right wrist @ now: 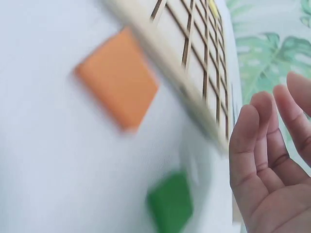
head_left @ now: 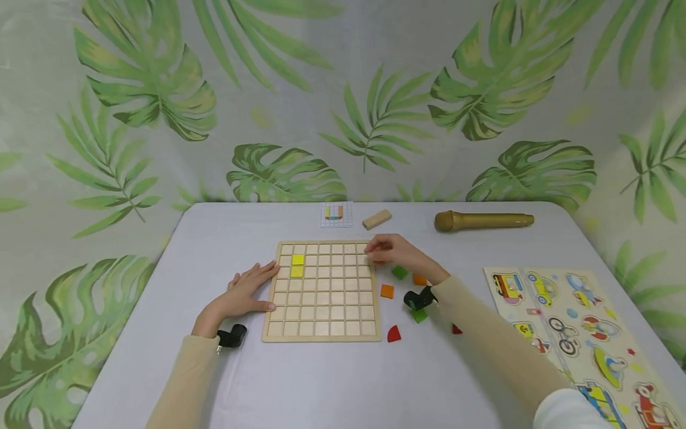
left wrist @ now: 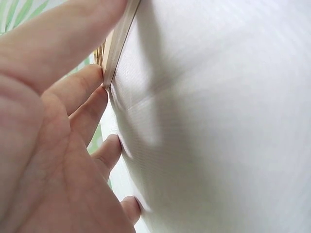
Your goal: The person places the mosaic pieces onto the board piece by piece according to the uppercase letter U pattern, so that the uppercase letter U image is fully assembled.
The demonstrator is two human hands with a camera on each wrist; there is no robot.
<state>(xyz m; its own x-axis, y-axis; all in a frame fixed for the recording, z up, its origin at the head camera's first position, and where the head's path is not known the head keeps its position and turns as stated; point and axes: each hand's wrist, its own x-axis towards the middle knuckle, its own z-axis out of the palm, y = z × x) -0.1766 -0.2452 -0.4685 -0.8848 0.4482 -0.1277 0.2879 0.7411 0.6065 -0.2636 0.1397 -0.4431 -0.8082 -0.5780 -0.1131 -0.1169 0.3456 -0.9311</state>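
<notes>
I can read no words, numbers or brand names from where I sit. At the far edge of my surface [head_left: 300, 387], a small card [head_left: 333, 213] carries only a printed grid with a coloured block figure. On the right, the picture board [head_left: 581, 369] has what looks like an anchor sign [head_left: 524, 329] on a yellow patch, plus small printed stars [head_left: 631, 351]; any lettering there is too small to tell.
</notes>
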